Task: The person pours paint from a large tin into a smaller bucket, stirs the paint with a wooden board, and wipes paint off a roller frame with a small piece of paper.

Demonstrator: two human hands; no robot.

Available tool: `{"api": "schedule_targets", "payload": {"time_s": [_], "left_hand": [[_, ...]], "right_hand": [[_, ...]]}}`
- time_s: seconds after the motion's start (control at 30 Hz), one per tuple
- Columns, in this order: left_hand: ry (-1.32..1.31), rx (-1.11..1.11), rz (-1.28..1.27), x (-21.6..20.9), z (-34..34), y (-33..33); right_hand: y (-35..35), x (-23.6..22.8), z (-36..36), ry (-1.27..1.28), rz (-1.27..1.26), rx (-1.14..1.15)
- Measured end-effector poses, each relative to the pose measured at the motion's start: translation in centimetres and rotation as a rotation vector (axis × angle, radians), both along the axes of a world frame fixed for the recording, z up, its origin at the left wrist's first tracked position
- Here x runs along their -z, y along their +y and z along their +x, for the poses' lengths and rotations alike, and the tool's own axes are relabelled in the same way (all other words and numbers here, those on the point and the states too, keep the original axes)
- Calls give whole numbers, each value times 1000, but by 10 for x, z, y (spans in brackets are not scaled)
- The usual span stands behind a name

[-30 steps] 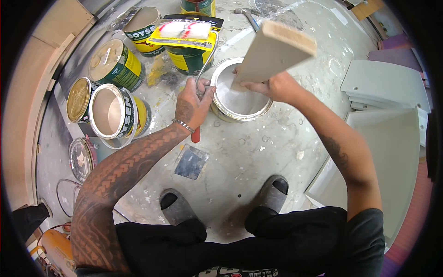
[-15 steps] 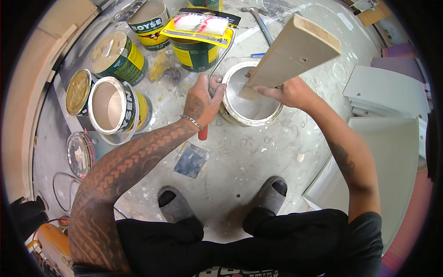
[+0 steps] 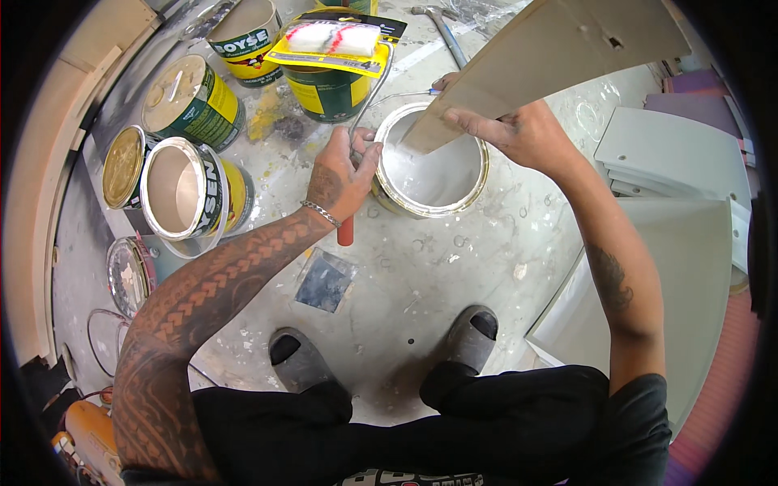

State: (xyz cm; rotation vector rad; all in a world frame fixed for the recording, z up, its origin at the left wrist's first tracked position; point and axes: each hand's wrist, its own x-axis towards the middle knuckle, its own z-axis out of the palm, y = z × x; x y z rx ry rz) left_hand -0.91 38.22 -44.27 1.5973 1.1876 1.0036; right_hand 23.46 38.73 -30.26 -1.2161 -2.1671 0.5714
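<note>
My left hand [image 3: 344,166] is closed around the red handle [image 3: 346,231] of a small paint roller, beside the rim of a can. The roller's bent wire [image 3: 374,91] runs up to a white sleeve with red stripes [image 3: 332,38] on a yellow and black card. My right hand [image 3: 506,134] grips a long, flat, off-white board [image 3: 527,69] with a small hole. The board slants, its narrow lower end over the mouth of the open can [image 3: 433,174], which has whitish paint inside. Whether that end touches the paint, I cannot tell.
Several green and yellow cans, including an open one [image 3: 182,186] and a lidded one [image 3: 190,101], stand on the left. A hammer [image 3: 446,36] lies beyond. Dark sandpaper [image 3: 326,281] lies near my feet. White panels [image 3: 668,150] and a large pale panel [image 3: 648,275] are on the right.
My right hand has lifted the board up and to the right, away from the can's rim. My left hand still holds the roller handle; the whole view has shifted slightly.
</note>
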Motion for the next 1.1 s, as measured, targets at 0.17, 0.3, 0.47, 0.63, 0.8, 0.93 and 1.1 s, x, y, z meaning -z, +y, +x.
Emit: {"api": "schedule_targets", "payload": {"time_s": [0.17,0.3,0.47,0.63,0.8,0.93,1.1], "left_hand": [[27,18,-6,-4,0,0],[32,12,33,-3,-3,0],[49,20,29,-7,-1,0],[-51,29,-126,-20,9,-12],[-60,60,-184,-15,5,-9],[-32,57,-203,-19,5,-13],[79,69,-67,-5,4,-9]], "right_hand": [[-2,8,5,-45,3,7],[-2,6,2,-121,-47,-17],[-2,21,9,-150,-28,14],[-13,49,7,-88,76,16],[-29,40,-10,-26,-173,-65],[-19,29,8,-233,-221,-158],[-19,52,8,-126,-44,-56]]}}
